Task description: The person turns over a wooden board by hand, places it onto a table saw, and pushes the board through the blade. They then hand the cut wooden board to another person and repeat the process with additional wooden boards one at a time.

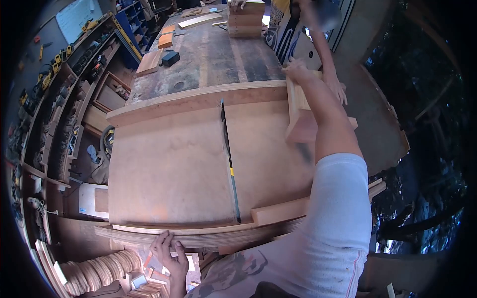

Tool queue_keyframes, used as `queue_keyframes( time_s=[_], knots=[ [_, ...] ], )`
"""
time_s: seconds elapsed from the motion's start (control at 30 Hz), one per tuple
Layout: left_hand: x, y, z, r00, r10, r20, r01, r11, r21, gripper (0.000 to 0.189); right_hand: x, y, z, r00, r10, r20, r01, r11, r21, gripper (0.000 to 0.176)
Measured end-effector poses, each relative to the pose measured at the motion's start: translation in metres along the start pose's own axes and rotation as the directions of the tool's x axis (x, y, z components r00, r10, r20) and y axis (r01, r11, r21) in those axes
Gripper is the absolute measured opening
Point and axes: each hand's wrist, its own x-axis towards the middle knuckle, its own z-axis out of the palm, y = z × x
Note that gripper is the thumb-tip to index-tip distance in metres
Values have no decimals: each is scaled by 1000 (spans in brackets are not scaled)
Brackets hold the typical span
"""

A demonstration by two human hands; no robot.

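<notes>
At the near edge of a wooden sled panel [169, 169], my left hand [170, 252] rests with its fingertips against the layered front rail [198, 238], fingers bent and apart. My right hand [299, 71] reaches to the far right, its fingers over the far end of a light wooden piece [298, 99]; whether they grip it is unclear. That piece lies at the right end of the back fence [198, 101]. A dark slot [230, 164] with a yellow mark runs through the panel. Beside my right arm hangs a co-worker's hand [336, 90].
The workbench [213, 59] beyond holds stacked boards [246, 20], a dark small box [170, 58] and wooden blocks [165, 40]. A co-worker stands at the back right. Tool shelves [59, 109] line the left; a row of wooden discs [99, 273] sits below.
</notes>
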Motion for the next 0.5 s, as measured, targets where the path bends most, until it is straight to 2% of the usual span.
queue_keyframes(
  time_s=[0.13, 0.23, 0.33, 0.43, 0.5],
  knots=[
    [0, -2, 1, 1000, 14, -5, -14, 1000, 8, 25, 3, 12, -5, 996, -63, -66, 55, 991, -123, 47],
    [0, -1, 1, 1000, 28, -1, -28, 999, 19, 25, -9, 30, -28, 988, 31, 150, -24, 998, -51, 38],
    [-4, -6, 5, 999, 44, -11, -44, 999, 13, 26, -49, 43, -35, 936, 72, 344, -73, 997, -10, 39],
    [-7, -17, 9, 995, 90, -42, -90, 996, 4, 28, -98, 58, -47, 920, 111, 376, -121, 993, 4, 40],
    [-8, -22, 11, 991, 121, -50, -120, 993, 16, 28, -125, 73, -48, 929, 147, 340, -160, 987, 13, 41]
  ],
)
